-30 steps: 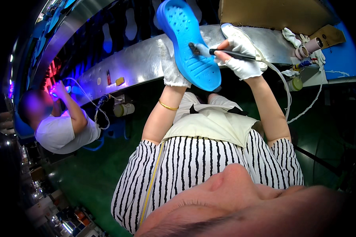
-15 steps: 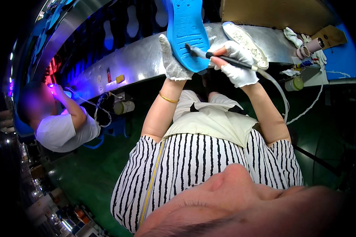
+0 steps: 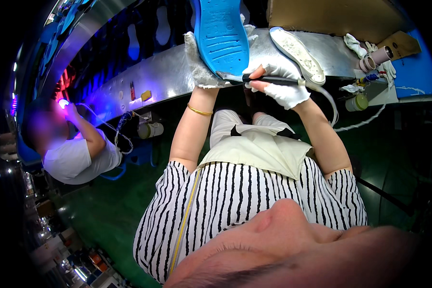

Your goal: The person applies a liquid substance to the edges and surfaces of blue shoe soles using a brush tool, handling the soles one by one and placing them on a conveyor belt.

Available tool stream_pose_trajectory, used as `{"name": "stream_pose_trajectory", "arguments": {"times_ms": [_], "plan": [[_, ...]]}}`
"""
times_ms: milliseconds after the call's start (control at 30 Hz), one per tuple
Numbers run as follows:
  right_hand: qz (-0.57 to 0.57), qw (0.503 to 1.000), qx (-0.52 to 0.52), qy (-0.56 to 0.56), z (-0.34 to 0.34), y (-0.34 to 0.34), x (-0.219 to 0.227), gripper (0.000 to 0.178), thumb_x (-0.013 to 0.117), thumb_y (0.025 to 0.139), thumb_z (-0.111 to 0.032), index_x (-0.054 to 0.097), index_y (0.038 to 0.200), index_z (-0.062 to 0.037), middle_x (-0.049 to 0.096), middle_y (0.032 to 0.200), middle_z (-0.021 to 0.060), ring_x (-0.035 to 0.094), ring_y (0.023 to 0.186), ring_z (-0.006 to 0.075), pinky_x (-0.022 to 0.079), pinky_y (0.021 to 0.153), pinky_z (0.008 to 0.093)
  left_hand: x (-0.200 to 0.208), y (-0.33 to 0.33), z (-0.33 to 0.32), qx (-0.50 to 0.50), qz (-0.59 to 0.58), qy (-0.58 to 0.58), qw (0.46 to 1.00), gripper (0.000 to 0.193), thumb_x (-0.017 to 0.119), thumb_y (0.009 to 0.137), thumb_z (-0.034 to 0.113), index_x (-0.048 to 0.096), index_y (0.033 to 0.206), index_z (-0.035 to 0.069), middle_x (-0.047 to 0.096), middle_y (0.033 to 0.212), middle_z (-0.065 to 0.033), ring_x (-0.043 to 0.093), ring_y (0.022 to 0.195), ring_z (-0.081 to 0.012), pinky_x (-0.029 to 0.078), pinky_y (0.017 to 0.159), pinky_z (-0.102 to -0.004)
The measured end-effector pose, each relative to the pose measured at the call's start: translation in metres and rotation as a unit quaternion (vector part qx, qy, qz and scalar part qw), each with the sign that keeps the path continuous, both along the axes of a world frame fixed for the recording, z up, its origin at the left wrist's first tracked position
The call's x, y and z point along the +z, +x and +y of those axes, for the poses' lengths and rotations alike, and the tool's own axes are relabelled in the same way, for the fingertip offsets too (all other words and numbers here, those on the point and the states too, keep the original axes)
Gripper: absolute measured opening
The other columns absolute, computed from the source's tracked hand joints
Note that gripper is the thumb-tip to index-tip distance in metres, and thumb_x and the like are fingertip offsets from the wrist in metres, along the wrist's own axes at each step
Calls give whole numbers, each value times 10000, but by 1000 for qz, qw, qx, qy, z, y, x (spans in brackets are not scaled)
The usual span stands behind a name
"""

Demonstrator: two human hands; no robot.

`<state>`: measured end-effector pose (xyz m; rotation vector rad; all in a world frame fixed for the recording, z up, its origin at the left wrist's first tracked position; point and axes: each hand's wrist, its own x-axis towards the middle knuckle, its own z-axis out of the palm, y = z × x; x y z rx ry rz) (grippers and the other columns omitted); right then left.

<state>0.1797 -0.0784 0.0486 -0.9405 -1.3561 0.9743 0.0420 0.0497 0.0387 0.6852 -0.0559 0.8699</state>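
Blue sole [image 3: 222, 41] was up at 12 o'clock, left hand's [image 3: 200, 65] fingers wrapped round it. Brush [image 3: 273, 80] tip had slid off the grooves to its 6 o'clock edge, right hand's [image 3: 285, 94] fingers pinching the handle.

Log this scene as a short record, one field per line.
Left hand: gloved, holding a blue shoe sole
Right hand: in a white glove with bare fingertips, gripping a black-handled brush
Brush tip: at the blue sole's near end
Work surface: shiny metal bench
On the bench: white shoe sole, yellow block
Co-worker: at the left, in a white top
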Motion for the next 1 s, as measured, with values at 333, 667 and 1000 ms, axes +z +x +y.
{"name": "stream_pose_trajectory", "arguments": {"times_ms": [333, 667, 1000], "plan": [[-73, 997, -13, -13, -4, 10, -5, 123, 699, 748, -1, 639, 850, -35, 642, 849, 50, 618, 776, 123, 504, 712, 257, 1, -4, 18, -50, 80, 23, 995, 953, 407, 788, 729, 243, 1439, 53, 291, 1429, -266, 352, 1289, -431, 332, 1061, -506], [-14, 998, -5, 67, -6, 25, 15, 129, 646, 736, 62, 618, 839, -11, 628, 925, 99, 602, 839, 157, 496, 744, 266, 6, 7, 18, -56, 87, -64, 993, 660, 489, 882, 537, 502, 1258, -5, 601, 1157, -187, 628, 993, -292, 533, 856, -405], [-203, 976, 5, 78, 14, 36, 11, 141, 648, 667, 47, 632, 781, -36, 636, 855, 80, 608, 816, 195, 489, 744, 295, 20, 22, 27, -33, 269, -12, 963, 508, 530, 895, 434, 588, 1110, -22, 643, 1002, -195, 664, 841, -267, 571, 736, -380]]}}
